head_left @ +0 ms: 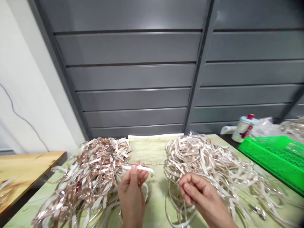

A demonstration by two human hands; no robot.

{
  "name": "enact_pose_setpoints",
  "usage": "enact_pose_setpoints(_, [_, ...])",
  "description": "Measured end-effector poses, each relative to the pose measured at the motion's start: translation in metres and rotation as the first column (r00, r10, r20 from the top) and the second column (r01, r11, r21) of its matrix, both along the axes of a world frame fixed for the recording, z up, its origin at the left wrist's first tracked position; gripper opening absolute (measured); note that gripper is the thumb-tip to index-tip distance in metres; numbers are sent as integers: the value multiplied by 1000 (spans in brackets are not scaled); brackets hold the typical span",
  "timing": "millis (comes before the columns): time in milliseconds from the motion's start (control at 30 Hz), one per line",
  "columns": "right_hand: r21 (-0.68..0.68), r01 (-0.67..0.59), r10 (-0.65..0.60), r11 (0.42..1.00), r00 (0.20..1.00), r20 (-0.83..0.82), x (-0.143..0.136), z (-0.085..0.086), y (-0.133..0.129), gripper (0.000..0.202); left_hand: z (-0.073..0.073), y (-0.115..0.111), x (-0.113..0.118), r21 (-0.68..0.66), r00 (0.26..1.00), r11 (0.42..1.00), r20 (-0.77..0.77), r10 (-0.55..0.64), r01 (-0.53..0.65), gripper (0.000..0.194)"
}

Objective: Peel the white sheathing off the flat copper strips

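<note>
In the middle of the head view, my left hand [132,193] is closed, with a short white strip [142,168] pinched between thumb and fingers. The strip lies nearly level, its right end bent slightly down. To the right, my right hand [201,194] is closed in a pinch at the near left edge of a heap of shiny silver-white strips [201,152]; what its fingertips hold cannot be made out. Beside my left hand spreads a second heap, of coppery and white strips [95,171], curled and tangled.
Both heaps lie on a pale green table [147,148]. At the right are a green plastic basket [273,158] and a cup with a light blue lid [243,128]. A wooden surface [28,164] stands at the left. A grey slatted wall [133,76] rises behind.
</note>
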State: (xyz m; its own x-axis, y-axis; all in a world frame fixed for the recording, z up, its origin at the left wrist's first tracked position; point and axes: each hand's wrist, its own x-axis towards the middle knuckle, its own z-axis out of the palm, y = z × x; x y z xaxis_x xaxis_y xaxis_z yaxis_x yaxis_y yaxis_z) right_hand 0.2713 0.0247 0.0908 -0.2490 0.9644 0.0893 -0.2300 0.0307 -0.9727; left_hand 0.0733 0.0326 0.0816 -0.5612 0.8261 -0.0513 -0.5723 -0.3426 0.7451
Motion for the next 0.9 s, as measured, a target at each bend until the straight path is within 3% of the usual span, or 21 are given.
enact_pose_setpoints(100, [223, 161, -180, 962, 981, 71, -20, 21, -3, 23, 7, -4, 10, -15, 998, 999, -28, -52, 51, 29])
enact_pose_setpoints(200, [316, 120, -175, 941, 973, 152, -45, 31, 2, 27, 14, -8, 17, -18, 996, 996, -19, -88, 88, 30])
enact_pose_setpoints(300, [239, 20, -62, 971, 984, 170, -62, 30, 8, 13, 17, -8, 16, -9, 992, 992, 14, -128, 128, 30])
enact_pose_setpoints(400, [93, -40, 36, 995, 998, 43, -67, 27, 14, 17, 13, -7, 8, -32, 979, 978, -4, -204, 204, 35])
enact_pose_setpoints(467, [-1, -69, 69, 998, 995, -70, -65, 27, 18, 20, 8, -9, 1, -103, 947, 950, -101, -304, 294, 42])
enact_pose_setpoints(567, [-96, -82, 62, 992, 980, -190, -61, 26, 22, 20, 2, -18, -8, -277, 812, 897, -391, -433, 345, 54])
enact_pose_setpoints(633, [-135, -92, 59, 987, 971, -230, -60, 27, 22, 19, 2, -25, -10, -252, 733, 950, -608, -305, 186, 48])
enact_pose_setpoints(667, [-152, -104, 65, 983, 968, -244, -61, 28, 21, 19, 3, -28, -10, -165, 696, 984, -699, -166, 69, 41])
enact_pose_setpoints(733, [-183, -143, 90, 973, 959, -267, -63, 29, 19, 19, 9, -31, -9, 64, 587, 993, -802, 112, -103, 33])
enact_pose_setpoints(800, [-192, -173, 115, 966, 953, -279, -65, 30, 17, 19, 16, -30, -8, 188, 496, 979, -844, 205, -84, 28])
enact_pose_setpoints(900, [-151, -185, 147, 971, 961, -233, -64, 29, 18, 22, 20, -26, -10, 190, 510, 981, -847, 152, 24, 15])
